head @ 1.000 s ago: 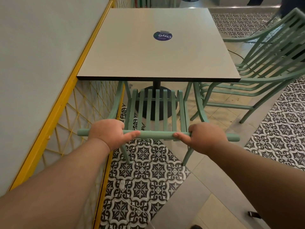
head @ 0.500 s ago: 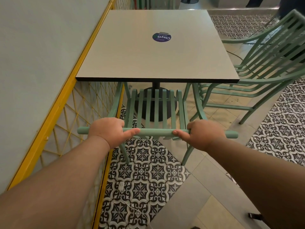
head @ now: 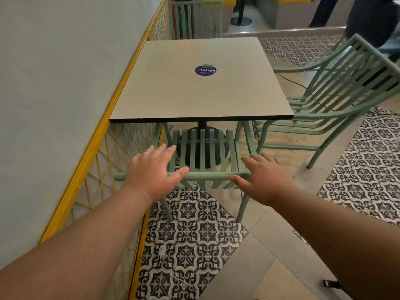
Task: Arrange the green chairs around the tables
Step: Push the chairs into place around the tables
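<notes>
Hands' grip off chair rail [head: 207, 176] — fingers spread

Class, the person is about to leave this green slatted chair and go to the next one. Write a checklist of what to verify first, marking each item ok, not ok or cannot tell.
1. Green slatted metal chair tucked under the square grey table: ok, its seat goes under the near edge.
2. Left hand released: ok, fingers spread open over the top rail.
3. Right hand released: ok, fingers open.
4. All four chair legs flat on the floor: cannot tell, the front legs are hidden.
5. Second green chair at the table's right side placed: not ok, it stands angled and apart.
6. White cable on the patterned tiles clear of feet: cannot tell.
</notes>
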Available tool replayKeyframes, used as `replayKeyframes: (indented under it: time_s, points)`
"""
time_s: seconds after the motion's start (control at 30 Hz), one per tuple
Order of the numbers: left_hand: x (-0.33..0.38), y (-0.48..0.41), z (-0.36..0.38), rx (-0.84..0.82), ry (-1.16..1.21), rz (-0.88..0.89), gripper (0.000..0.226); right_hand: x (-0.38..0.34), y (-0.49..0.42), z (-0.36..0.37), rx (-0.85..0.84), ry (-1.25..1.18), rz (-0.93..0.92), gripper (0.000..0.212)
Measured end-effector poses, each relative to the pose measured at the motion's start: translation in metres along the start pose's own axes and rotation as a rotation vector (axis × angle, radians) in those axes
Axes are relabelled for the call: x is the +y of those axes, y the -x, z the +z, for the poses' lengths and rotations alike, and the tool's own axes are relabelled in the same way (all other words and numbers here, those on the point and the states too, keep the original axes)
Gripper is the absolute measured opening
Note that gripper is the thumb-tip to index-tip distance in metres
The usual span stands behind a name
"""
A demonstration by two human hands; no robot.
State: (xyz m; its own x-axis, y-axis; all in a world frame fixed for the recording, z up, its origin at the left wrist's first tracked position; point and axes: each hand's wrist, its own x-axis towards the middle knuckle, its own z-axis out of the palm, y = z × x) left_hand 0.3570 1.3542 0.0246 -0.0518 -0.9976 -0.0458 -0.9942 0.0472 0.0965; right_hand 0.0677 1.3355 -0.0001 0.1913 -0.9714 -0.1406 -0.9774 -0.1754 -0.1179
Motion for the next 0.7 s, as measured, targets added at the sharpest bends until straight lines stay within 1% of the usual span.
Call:
replayKeyframes:
  time_s: [0.13, 0.43, 0.57, 0.7]
  points:
    - [0.014, 0.013, -0.022, -0.004, -0.019, 0.019, 0.079, 0.0, 0.024, -0.021, -0.015, -0.024, 0.035, 0.082]
    - [0.033, 0.02, -0.035, -0.037, -0.039, 0.076, 0.077, 0.011, 0.049, -0.036, 0.007, -0.069, 0.089, 0.077]
    - [0.059, 0.014, -0.029, -0.054, -0.019, 0.133, 0.078, 0.032, 0.067, -0.05, 0.028, -0.084, 0.13, 0.076]
    - [0.099, -0.002, -0.024, -0.061, -0.027, 0.176, 0.08, 0.073, 0.075, -0.06, 0.031, -0.104, 0.165, 0.074]
